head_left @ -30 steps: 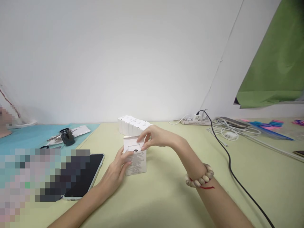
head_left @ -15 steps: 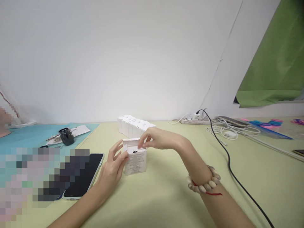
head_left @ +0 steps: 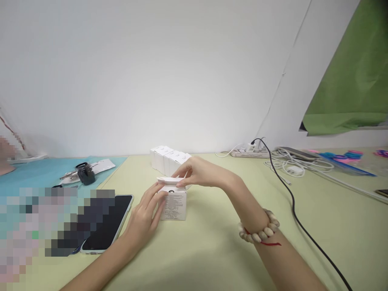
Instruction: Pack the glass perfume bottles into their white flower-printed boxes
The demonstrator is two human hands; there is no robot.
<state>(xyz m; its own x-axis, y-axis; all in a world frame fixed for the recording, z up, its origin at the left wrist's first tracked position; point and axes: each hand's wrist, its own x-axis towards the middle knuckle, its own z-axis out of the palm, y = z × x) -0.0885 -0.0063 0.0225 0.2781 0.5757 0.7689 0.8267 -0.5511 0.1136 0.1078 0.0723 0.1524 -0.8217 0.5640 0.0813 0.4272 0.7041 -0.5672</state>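
Note:
A small white carton (head_left: 174, 207) with fine print on its front stands upright on the pale green table. Its lid flap is raised at the back, tilted over the top, and a small dark round mark or opening shows near the front of the top. My left hand (head_left: 145, 210) grips the carton's left side, fingers at the top corner. My right hand (head_left: 194, 171) pinches the lid flap from above right. Just behind, a row of several similar white boxes (head_left: 168, 157) stands closed, partly covered by my right hand.
Left lie a phone (head_left: 106, 226), a blue mat (head_left: 54, 167) and a dark jar (head_left: 86, 173). A black cable (head_left: 292, 206) runs down the right side. A power strip (head_left: 242, 154), white cables (head_left: 280, 159) and coloured bands (head_left: 348, 155) lie farther back.
The carton's lid flap has come forward over the top, and its side flaps are now down. My right hand has shifted from the right side flap to the lid.

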